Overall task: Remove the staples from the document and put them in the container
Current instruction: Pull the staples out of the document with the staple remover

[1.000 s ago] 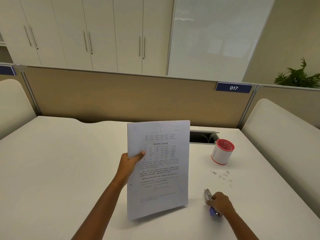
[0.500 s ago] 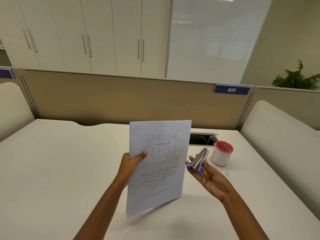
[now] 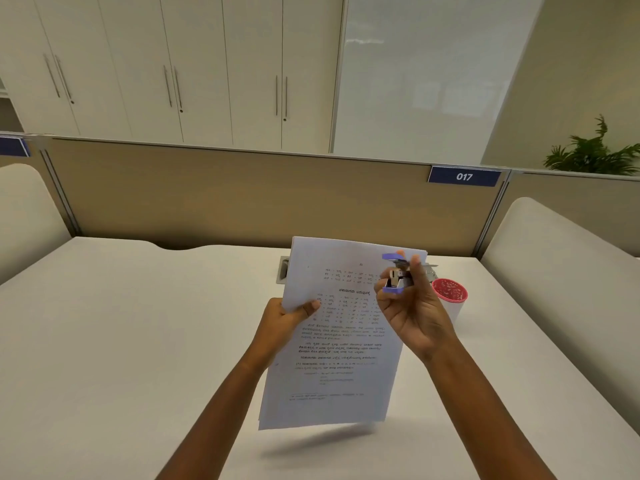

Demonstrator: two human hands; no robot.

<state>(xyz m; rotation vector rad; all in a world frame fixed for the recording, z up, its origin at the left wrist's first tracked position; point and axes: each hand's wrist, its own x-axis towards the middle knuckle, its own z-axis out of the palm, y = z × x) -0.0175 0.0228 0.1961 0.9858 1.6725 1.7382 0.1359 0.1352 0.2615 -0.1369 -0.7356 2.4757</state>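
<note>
A white desk [image 3: 121, 341] fills the lower half of the view. A tan partition [image 3: 225, 195] runs along its far edge from 9 to 3 o'clock. A blue plate reading 017 [image 3: 464, 176] is fixed near the partition's top at 2 o'clock, and part of a second blue plate [image 3: 12, 147] shows at 9 o'clock. A cable opening [image 3: 284, 270] is cut into the desk near the far edge, close to centre. Only its left end shows.

Rounded white side panels stand at 9 o'clock [image 3: 24, 216] and 3 o'clock [image 3: 561, 265]. Behind the partition are white cupboards [image 3: 138, 64] with slim metal handles at 11 o'clock, a frosted glass panel [image 3: 433, 74] at 1 o'clock and a green plant [image 3: 592, 150] at 2 o'clock.
</note>
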